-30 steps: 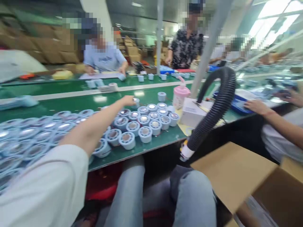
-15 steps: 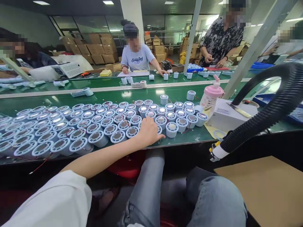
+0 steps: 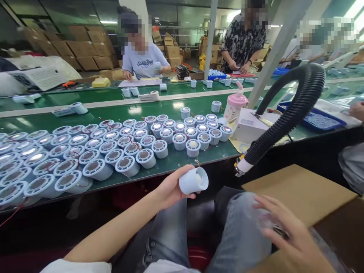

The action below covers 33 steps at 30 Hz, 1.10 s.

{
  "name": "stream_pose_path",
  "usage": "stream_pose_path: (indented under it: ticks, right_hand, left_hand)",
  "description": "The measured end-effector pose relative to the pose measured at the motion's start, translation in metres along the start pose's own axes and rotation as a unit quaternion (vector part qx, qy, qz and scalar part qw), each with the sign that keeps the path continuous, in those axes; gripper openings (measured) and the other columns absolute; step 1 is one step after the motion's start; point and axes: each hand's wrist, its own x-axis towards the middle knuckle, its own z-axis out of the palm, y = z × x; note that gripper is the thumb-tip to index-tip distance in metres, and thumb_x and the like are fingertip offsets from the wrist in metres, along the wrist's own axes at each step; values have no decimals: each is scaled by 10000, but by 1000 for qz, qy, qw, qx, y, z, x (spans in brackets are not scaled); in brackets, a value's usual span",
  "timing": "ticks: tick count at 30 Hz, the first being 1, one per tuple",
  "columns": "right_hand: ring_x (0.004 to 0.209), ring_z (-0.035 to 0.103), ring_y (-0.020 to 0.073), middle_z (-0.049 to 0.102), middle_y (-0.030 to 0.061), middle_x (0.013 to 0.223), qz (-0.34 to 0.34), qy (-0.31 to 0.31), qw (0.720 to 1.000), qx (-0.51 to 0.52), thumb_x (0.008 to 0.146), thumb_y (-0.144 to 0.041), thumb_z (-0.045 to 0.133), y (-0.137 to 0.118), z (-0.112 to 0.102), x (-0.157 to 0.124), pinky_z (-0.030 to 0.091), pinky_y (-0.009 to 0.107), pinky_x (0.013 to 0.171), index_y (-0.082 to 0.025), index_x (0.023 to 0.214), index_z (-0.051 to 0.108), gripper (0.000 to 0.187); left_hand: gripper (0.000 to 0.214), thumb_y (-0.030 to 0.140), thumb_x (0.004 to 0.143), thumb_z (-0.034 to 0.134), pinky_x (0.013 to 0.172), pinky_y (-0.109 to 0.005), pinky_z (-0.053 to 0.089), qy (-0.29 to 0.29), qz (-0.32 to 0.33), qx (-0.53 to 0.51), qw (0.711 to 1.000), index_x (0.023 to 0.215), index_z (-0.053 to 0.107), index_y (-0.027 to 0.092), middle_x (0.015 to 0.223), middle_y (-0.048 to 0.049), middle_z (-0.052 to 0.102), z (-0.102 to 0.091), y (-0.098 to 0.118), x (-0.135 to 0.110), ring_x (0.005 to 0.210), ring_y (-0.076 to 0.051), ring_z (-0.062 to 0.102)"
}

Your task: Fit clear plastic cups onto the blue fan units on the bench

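Half a second back the left hand (image 3: pixel 170 188) lay among the pale housings on the counter (image 3: pixel 172 163); it has since drawn back over the lap with one unit. The remaining rows (image 3: pixel 97 169) spread at its 10 o'clock. Its fingers grasp the housing (image 3: pixel 193 181) at 3 o'clock, clear of the counter. A black hose (image 3: pixel 284 117) hangs at 1 o'clock. At 4 o'clock the right hand (image 3: pixel 286 232) hovers over the knee (image 3: pixel 241 223), fingers spread and blurred; I cannot tell whether they hold anything.

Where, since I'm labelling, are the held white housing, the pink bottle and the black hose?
held white housing (image 3: pixel 193 181), head view, side wall
pink bottle (image 3: pixel 237 101), head view, lid
black hose (image 3: pixel 284 122), head view, mid-length
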Motion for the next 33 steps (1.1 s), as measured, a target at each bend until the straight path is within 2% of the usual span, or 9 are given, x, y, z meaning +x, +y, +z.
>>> stream_pose_path:
  ticks: [4, 9, 12, 14, 17, 21, 25, 30, 33]
  right_hand:
    - [1120, 590, 331, 519, 138, 1327, -71, 2, 988, -136, 880, -272, 599, -33, 39, 31, 573, 453, 837, -298, 1373, 516, 500]
    - [1053, 587, 347, 492, 166, 1361, -33, -48, 987, -150, 805, -108, 597, -47, 53, 49, 572, 473, 757, -221, 1127, 671, 350]
    - [1128, 566, 312, 502, 116, 1334, 33, -100, 994, -16, 783, -119, 654, -45, 47, 44, 556, 424, 822, -212, 844, 672, 112]
    - [1146, 562, 277, 526, 94, 1278, 77, -115, 987, 78, 827, -211, 664, -46, 43, 42, 540, 381, 850, -215, 785, 650, 44]
    - [1098, 583, 239, 574, 84, 1177, 118, -98, 976, 155, 934, -322, 544, -50, 41, 42, 518, 343, 843, -217, 774, 657, 222]
    - [953, 616, 215, 623, 84, 1048, 152, -30, 973, 172, 935, -286, 489, -51, 43, 44, 505, 288, 701, -189, 631, 625, 347]
    - [915, 625, 212, 645, 77, 981, 204, -1, 953, 223, 867, -251, 542, -45, 45, 43, 496, 264, 647, -184, 534, 613, 347]
    - [925, 654, 225, 686, 62, 949, 254, 12, 902, 348, 858, -317, 598, -35, 44, 42, 554, 286, 698, -205, 532, 676, 354]
    - [986, 662, 243, 701, 58, 1048, 224, -13, 909, 351, 884, -349, 599, -33, 42, 37, 576, 329, 776, -240, 650, 746, 297]
  left_hand:
    - [406, 549, 787, 635, 406, -181, 388, -105, -45, 99, 989, 898, 543, 170, 794, -27, 608, 4, -24, 10, 556, -108, 545]
    - [255, 399, 795, 701, 851, -285, 475, -222, 46, 305, 925, 879, 663, 161, 974, -58, 668, 6, -16, 4, 938, -183, 599]
    - [259, 350, 821, 683, 901, -305, 458, -199, 123, 394, 889, 1012, 664, 177, 1070, -74, 655, 9, -13, -1, 987, -197, 603]
    - [441, 352, 777, 737, 908, -317, 465, -145, 156, 412, 886, 1173, 607, 208, 1117, -74, 622, 9, -18, -3, 1018, -205, 599]
    - [762, 419, 659, 830, 907, -350, 478, -75, 202, 441, 871, 1334, 509, 269, 1095, -58, 566, 6, -32, -2, 997, -207, 582]
    - [727, 473, 576, 859, 968, -400, 469, -69, 256, 474, 840, 1238, 625, 282, 1133, -82, 500, -2, -49, 5, 1065, -243, 538]
    - [701, 429, 599, 860, 1072, -431, 406, -119, 244, 446, 853, 1239, 627, 263, 1406, -127, 442, -3, -54, 10, 1221, -291, 513]
    - [736, 337, 669, 833, 900, -340, 519, -185, 137, 366, 902, 1333, 535, 236, 1266, -113, 610, 4, -47, 10, 1131, -259, 599]
    - [648, 300, 665, 834, 906, -336, 518, -183, 120, 336, 916, 1256, 584, 207, 1270, -114, 596, 7, -46, 8, 1140, -259, 591]
